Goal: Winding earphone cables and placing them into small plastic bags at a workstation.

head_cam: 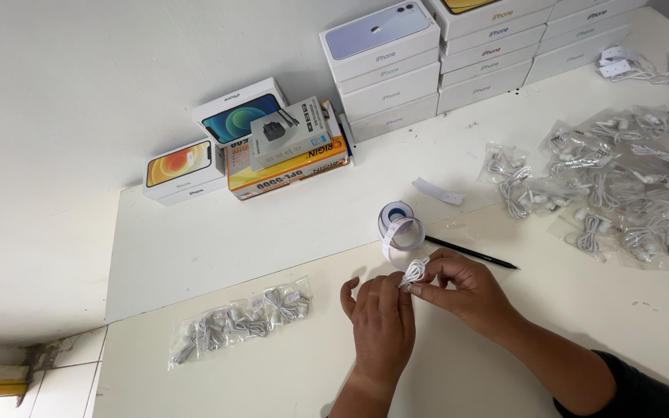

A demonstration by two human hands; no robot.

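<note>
While pinched by fingers (420,288), coiled earphones (415,271).

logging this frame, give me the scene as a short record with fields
left hand: left hand touches the coiled white earphone cable
right hand: right hand pinches the same cable
near the hands: roll of white labels, black pen
left side: small bagged earphones
right side: pile of bagged earphones
back: stacked white phone boxes
surface: white table

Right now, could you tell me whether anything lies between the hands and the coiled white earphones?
Nothing visible does: the left hand and right hand already pinch the coiled white earphones between their fingertips.
</note>
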